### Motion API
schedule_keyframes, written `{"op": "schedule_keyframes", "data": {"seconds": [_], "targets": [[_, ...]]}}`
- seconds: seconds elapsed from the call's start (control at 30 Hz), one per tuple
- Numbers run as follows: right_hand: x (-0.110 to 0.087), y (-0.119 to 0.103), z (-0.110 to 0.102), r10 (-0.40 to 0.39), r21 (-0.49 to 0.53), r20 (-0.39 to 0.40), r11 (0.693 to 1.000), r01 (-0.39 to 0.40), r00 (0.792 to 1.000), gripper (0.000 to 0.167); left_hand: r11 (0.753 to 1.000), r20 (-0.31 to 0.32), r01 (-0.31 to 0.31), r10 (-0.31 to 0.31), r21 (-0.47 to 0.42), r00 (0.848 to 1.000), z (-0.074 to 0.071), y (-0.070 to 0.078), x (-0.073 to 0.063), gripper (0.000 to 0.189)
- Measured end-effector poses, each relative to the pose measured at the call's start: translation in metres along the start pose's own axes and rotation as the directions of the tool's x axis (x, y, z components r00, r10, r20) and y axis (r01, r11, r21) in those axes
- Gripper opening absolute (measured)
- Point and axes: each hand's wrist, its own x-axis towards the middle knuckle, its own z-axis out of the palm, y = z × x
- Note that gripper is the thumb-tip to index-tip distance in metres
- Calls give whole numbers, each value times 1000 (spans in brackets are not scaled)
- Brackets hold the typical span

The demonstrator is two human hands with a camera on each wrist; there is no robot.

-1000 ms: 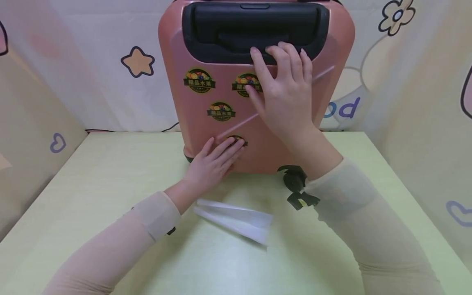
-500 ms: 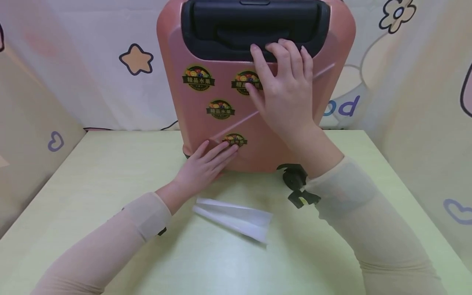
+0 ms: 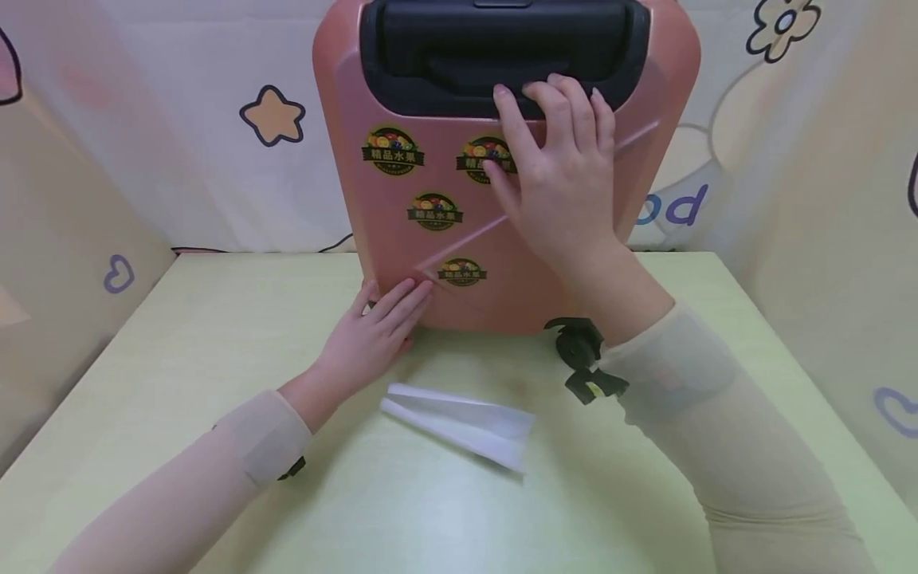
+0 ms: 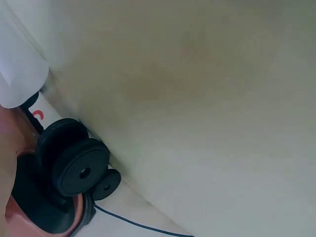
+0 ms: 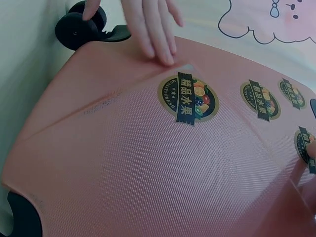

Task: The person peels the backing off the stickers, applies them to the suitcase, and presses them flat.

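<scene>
A pink suitcase stands upright at the back of the table, its black handle panel at the top. Several round fruit stickers dot its front, the lowest sticker near the bottom. My left hand rests straight fingers against the lower left of the shell, just left of that sticker; the right wrist view shows the same fingertips beside the lowest sticker. With spread, slightly bent fingers, my right hand rests on the handle panel's lower rim, thumb over the edge of another sticker.
A folded white sheet of paper lies on the pale green table in front of the suitcase. A black wheel shows at its lower right, more wheels in the left wrist view. Printed cloth hangs behind.
My left hand has slid left and slightly down off the lowest sticker, which now shows whole. The right hand keeps its place on the handle panel.
</scene>
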Motion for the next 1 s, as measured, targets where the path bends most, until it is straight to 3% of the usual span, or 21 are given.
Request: {"op": "schedule_keyframes", "data": {"seconds": [0.23, 0.43, 0.53, 0.77, 1.0], "targets": [[-2, 4, -2, 1, 24, -15, 1000, -1, 1000, 51, 988, -42, 75, -81, -137, 996, -6, -1, -11, 70], [-3, 4, -2, -25, 12, -1, 1000, 25, 1000, 53, 975, -171, 34, -72, -218, 983, -9, 3, -11, 65], [-4, 4, -3, -42, 20, 9, 999, 42, 999, 53, 971, -206, 20, -70, -240, 976, -12, 5, -11, 62], [-14, 6, -13, -102, 96, 44, 991, 97, 994, 52, 946, -210, -9, -63, -323, 976, -20, 10, -13, 53], [-39, 5, -20, -154, 183, 89, 974, 136, 984, 57, 913, -174, -7, -71, -409, 982, -28, 17, -13, 46]]}}
